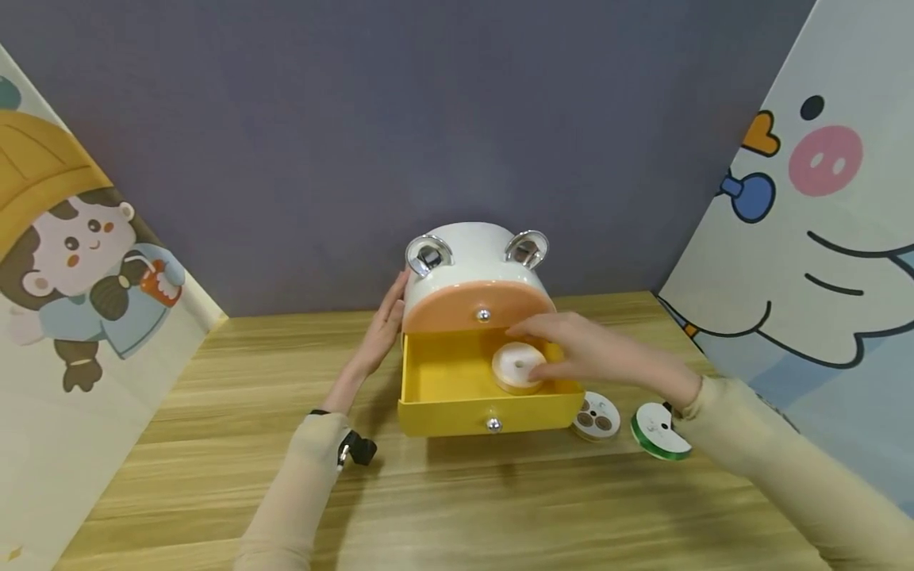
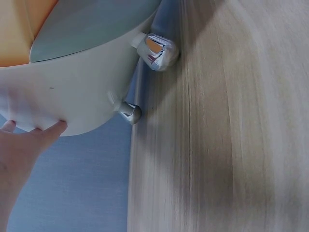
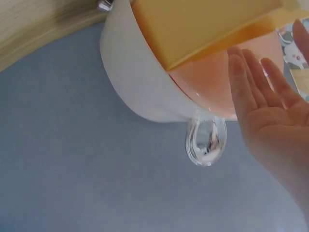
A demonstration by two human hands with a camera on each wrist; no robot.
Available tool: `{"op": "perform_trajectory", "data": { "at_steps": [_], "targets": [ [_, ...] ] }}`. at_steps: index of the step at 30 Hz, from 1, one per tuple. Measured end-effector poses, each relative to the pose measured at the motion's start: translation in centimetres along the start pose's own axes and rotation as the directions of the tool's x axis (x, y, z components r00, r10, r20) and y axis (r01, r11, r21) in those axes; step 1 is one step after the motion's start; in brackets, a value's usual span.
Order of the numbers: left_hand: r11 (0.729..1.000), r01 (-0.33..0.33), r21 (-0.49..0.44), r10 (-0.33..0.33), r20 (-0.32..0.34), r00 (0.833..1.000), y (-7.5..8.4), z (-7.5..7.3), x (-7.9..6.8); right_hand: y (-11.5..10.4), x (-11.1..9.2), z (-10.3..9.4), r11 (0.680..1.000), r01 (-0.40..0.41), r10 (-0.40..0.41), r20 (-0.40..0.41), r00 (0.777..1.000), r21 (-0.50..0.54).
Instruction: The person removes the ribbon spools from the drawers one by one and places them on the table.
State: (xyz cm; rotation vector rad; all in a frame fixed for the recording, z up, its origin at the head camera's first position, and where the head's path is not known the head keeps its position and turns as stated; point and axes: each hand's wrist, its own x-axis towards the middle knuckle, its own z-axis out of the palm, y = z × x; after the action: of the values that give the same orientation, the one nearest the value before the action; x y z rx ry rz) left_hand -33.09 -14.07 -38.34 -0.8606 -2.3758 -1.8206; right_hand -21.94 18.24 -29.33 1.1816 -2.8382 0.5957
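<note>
A white box with silver ears (image 1: 471, 254) and a peach upper drawer (image 1: 464, 308) stands at the back of the table. Its yellow lower drawer (image 1: 443, 373) is pulled out, with a white ribbon spool (image 1: 516, 361) lying inside on the right. My left hand (image 1: 382, 337) rests against the box's left side; in the left wrist view its fingertips touch the white wall (image 2: 72, 96). Over the drawer's right side, my right hand (image 1: 578, 345) has its thumb at the spool's edge. In the right wrist view the right hand (image 3: 275, 106) shows extended fingers and nothing between them.
Two more spools lie on the wooden table (image 1: 286, 349) right of the drawer: one with a white face (image 1: 598, 412) and one with green ribbon (image 1: 655, 436). A grey panel (image 1: 457, 119) rises behind the box. Cartoon-printed panels flank the table.
</note>
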Motion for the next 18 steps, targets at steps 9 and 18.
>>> {"op": "perform_trajectory", "data": {
  "at_steps": [9,18],
  "targets": [
    [1.0,-0.017,-0.005,0.017,-0.009,1.0,-0.2,0.1,0.1,1.2,1.7,1.9,0.998,0.054,-0.056,0.099,0.993,0.026],
    [0.999,-0.031,-0.017,0.03,-0.017,0.999,-0.2,0.1,0.0,1.7,2.9,3.4,0.989,0.043,-0.017,0.181,0.983,-0.144]
  ]
}}
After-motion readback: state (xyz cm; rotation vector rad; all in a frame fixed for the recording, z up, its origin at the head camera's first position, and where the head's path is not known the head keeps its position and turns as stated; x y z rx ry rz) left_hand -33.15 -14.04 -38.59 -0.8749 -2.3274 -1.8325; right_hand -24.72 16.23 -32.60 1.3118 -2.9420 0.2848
